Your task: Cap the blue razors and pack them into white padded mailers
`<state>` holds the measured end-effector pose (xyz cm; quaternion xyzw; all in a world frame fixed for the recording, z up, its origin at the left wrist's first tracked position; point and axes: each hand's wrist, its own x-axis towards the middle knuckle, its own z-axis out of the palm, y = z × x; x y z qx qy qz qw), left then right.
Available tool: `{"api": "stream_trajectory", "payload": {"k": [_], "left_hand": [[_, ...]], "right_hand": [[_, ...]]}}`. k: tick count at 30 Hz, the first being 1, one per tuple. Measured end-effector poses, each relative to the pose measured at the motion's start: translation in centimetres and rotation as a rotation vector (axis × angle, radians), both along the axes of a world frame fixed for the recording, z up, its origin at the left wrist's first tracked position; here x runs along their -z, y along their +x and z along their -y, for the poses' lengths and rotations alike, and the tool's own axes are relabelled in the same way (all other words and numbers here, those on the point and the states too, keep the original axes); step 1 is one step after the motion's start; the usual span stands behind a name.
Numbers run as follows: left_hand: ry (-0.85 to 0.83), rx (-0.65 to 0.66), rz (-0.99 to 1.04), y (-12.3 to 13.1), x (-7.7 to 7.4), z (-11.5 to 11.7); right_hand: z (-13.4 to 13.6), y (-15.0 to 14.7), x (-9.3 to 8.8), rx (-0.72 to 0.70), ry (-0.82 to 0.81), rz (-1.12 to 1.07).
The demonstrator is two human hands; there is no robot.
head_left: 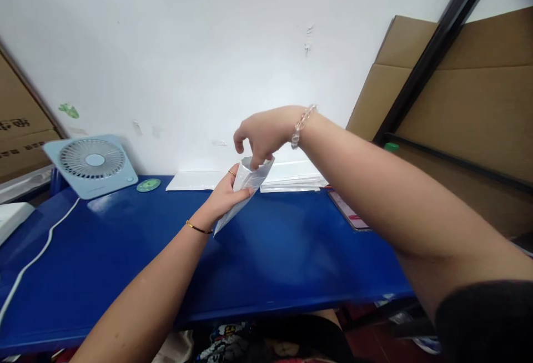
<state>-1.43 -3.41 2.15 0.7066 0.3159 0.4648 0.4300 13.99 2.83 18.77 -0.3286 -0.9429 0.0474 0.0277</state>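
Note:
My left hand (225, 193) is closed around a small silvery-white pouch (242, 192), held up above the blue table (266, 252). The pouch's mouth faces up. My right hand (260, 135) hovers over that mouth, fingers curled down and pinched at its top edge or just inside it. What the fingertips hold, if anything, is hidden. A bead bracelet circles my right wrist and a thin gold bangle my left.
A stack of white pouches (291, 177) lies against the wall behind my hands. A light-blue desk fan (92, 162) with a white cable stands at left, next to a green disc (149, 185). A phone (348, 211) lies at right. Cardboard boxes (478, 102) flank the table.

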Motion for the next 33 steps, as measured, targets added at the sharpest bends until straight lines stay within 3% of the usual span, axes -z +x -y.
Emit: {"api": "stream_trajectory", "payload": {"k": [4, 8, 10, 14, 20, 22, 25, 28, 30, 33], "left_hand": [[-0.123, 0.052, 0.16, -0.9, 0.2, -0.3], [-0.195, 0.288, 0.289, -1.3, -0.4, 0.1], [-0.216, 0.342, 0.285, -1.4, -0.7, 0.4], [-0.243, 0.19, 0.228, -1.1, -0.8, 0.4], [-0.243, 0.106, 0.284, -0.5, -0.2, -0.2], [-0.238, 0.108, 0.308, -0.3, -0.1, -0.2], [-0.232, 0.088, 0.354, -0.2, -0.1, -0.7], [-0.212, -0.086, 0.455, -1.0, 0.4, -2.0], [-0.226, -0.286, 0.532, -2.1, 1.1, -3.4], [-0.31, -0.615, 0.576, -4.1, 2.6, -5.7]], "right_hand": [[1.9, 0.2, -2.1, -0.086, -0.064, -0.086], [4.9, 0.6, -2.2, -0.123, -0.114, -0.141], [5.3, 0.7, -1.9, -0.089, -0.148, -0.122], [4.7, 1.1, -0.5, 0.021, -0.128, -0.135], [5.6, 1.5, 2.2, 0.007, 0.343, -0.177], [6.0, 1.3, 2.6, -0.008, 0.332, -0.069], [5.6, 1.6, 2.6, 0.048, 0.171, 0.005], [3.5, 4.1, 2.8, 0.208, 0.113, -0.175], [1.6, 7.1, 3.8, 0.417, 0.111, -0.391], [-1.1, 12.0, 6.9, 0.837, 0.038, -0.68]]}}
